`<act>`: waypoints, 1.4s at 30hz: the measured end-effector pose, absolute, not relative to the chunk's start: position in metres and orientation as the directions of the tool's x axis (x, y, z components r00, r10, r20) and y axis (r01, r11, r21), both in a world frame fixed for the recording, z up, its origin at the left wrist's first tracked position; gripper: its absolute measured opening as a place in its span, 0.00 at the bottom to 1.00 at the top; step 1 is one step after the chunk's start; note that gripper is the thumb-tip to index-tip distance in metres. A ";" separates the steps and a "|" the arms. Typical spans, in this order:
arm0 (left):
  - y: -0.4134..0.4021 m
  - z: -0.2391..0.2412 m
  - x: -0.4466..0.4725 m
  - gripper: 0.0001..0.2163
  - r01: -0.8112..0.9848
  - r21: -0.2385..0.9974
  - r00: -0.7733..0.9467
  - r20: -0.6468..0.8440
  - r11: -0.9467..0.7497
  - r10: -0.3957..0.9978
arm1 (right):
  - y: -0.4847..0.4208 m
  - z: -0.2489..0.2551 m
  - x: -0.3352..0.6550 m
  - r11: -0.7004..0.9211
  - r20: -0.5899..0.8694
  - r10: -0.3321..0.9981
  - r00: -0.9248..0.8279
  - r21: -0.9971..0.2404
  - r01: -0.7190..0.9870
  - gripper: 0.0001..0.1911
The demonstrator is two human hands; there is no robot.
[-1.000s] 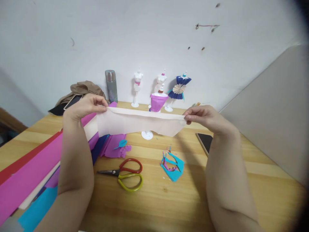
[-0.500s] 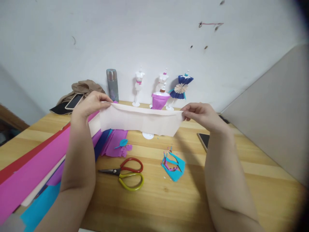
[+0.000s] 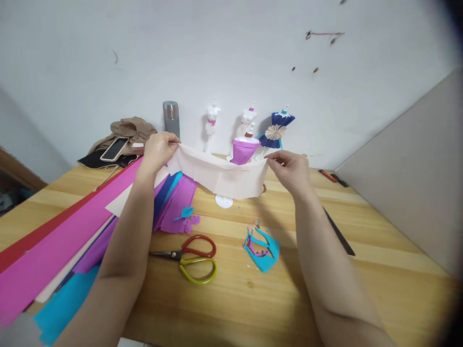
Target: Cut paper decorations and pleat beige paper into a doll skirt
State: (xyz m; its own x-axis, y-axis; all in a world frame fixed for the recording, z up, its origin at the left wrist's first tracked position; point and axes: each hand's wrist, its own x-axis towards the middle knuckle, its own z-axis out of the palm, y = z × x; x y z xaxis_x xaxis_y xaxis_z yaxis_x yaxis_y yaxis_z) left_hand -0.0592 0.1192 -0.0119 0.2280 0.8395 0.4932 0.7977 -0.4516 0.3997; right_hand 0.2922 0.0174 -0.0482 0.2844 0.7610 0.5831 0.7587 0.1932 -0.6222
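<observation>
A pale cream-pink strip of crepe paper (image 3: 237, 182) hangs in the air above the table, sagging a little in the middle. My left hand (image 3: 159, 152) pinches its upper left end, and the fingers of my right hand (image 3: 289, 168) are closed on its upper right corner. Behind the strip stands a small white dress form (image 3: 248, 118) with a purple wrap (image 3: 243, 151); the paper hides its lower part, and its round white base (image 3: 224, 201) shows below. Scissors (image 3: 188, 255) with one red and one yellow handle lie nearer me, beside blue paper scraps (image 3: 266, 260).
Long coloured paper sheets (image 3: 68, 231) cover the table's left side. Along the wall stand a flask (image 3: 171, 118), another dress form (image 3: 212, 118) and one dressed in navy (image 3: 282, 123). A phone (image 3: 115, 149) rests by brown cloth (image 3: 135, 126). A dark flat strip (image 3: 340, 233) lies at right.
My hands have come closer together, the left one moving right and slightly up. The paper strip now sags more. The view has shifted slightly.
</observation>
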 end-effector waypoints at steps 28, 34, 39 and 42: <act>0.100 -0.007 -0.042 0.17 0.921 0.268 0.187 0.331 -0.282 0.925 | -0.031 0.001 0.265 0.323 0.404 0.875 0.267 -0.897 0.300 0.02; 0.100 0.010 -0.070 0.15 0.917 0.346 0.041 0.413 -0.198 0.910 | -0.058 0.019 0.239 0.372 0.458 0.863 0.215 -0.862 0.344 0.01; 0.091 0.022 -0.089 0.12 0.921 0.359 -0.040 0.470 -0.149 0.882 | -0.064 0.022 0.225 0.343 0.440 0.861 0.255 -0.873 0.345 0.03; 0.079 0.031 -0.095 0.11 0.935 0.343 -0.077 0.450 -0.092 0.890 | -0.062 0.019 0.222 0.321 0.436 0.857 0.273 -0.868 0.380 0.02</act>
